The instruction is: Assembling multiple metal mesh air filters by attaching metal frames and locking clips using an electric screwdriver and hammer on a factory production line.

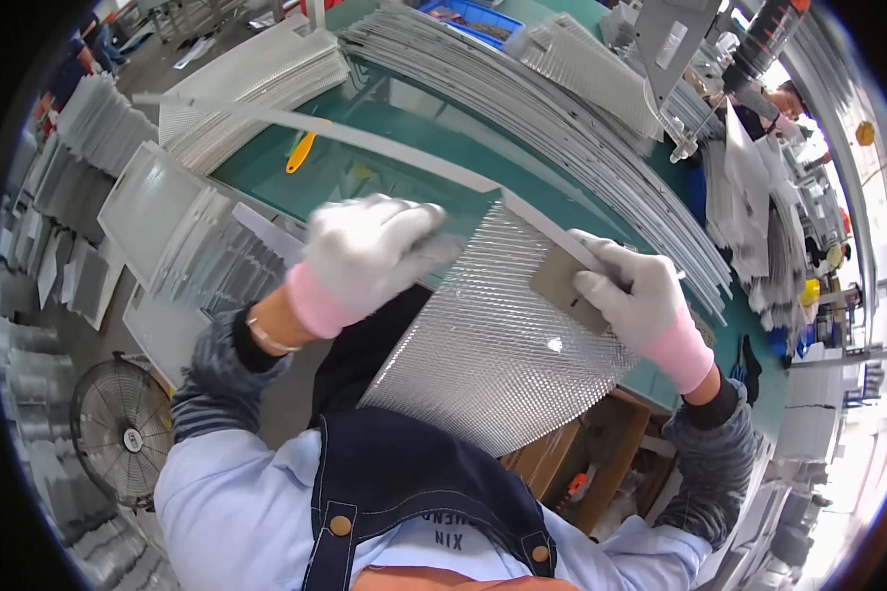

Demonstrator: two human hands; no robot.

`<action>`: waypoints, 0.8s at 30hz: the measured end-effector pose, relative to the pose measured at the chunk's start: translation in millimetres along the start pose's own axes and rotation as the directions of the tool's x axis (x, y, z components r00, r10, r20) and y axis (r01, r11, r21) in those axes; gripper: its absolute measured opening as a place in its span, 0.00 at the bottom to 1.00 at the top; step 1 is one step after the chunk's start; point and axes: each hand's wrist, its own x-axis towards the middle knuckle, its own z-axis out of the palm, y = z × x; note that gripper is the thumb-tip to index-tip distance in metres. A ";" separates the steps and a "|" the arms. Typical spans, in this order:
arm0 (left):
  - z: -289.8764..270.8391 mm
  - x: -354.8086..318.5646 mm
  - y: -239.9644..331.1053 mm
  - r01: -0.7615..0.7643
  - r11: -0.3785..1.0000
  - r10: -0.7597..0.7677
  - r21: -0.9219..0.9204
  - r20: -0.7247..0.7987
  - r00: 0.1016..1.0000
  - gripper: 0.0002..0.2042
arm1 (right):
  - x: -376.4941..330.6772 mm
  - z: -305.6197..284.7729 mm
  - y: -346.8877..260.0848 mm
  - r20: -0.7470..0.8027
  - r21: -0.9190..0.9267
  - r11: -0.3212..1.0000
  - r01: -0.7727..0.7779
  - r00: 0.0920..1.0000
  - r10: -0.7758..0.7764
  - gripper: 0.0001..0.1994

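And here we are, right at the fingers: the right hand (650, 295), white-gloved with a pink cuff, sits toward three o'clock, pinching the edge of a silvery mesh panel (493, 345), fingers over the rim and thumb pressed down by a tan patch (560, 279) on its face. Over toward ten o'clock, the left hand (360, 251) shows its fingers bent and smeared by blur (whether they grip anything, I cannot tell). The panel itself holds the middle, leaning toward five o'clock, tilted in front of the dark apron (414, 463). From its top corner a pale strip (384, 147) shoots out toward ten o'clock, passing above the left hand. Beyond that strip, on the green tabletop (414, 110), lies a yellow-handled tool (302, 153) between ten and eleven, with a stack of mesh panels (251, 108) just behind it. A great bundle of long metal strips (532, 113) sweeps from twelve round to three, a blue bin (478, 22) beyond it at twelve. Down at half past four, a cardboard box (611, 463) shows under the panel; out at eight, a round black fan (123, 433) stands among stacked panels.
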 end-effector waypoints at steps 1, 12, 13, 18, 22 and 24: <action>-6.5 -7.4 -7.9 -0.381 0.825 0.481 0.418 -0.165 0.861 0.15 | 0.9 -1.4 1.5 0.007 0.003 0.999 -0.049 0.999 0.049 0.21; 15.7 81.7 32.8 0.416 0.843 -0.171 -0.341 0.564 0.808 0.14 | -21.9 -5.1 8.7 -0.128 0.161 0.976 -0.148 0.977 0.169 0.20; 31.9 56.4 16.4 0.486 0.744 -0.235 -0.458 0.502 0.832 0.14 | -14.7 -0.7 11.5 -0.122 0.150 0.973 -0.175 0.973 0.194 0.20; 75.8 -60.5 -14.9 0.743 0.465 -0.405 -0.482 0.631 0.662 0.12 | 1.0 1.2 55.3 -0.123 0.167 0.980 -0.106 0.984 0.128 0.18; 87.9 -179.9 -45.5 0.799 0.384 -0.347 -0.463 0.730 0.589 0.17 | 25.2 6.7 60.8 -0.039 0.196 0.963 -0.185 0.980 0.196 0.18; 87.8 -213.2 -60.3 0.781 0.351 -0.178 -0.516 0.782 0.597 0.24 | 37.2 17.0 77.4 -0.024 0.223 0.961 -0.164 0.985 0.173 0.19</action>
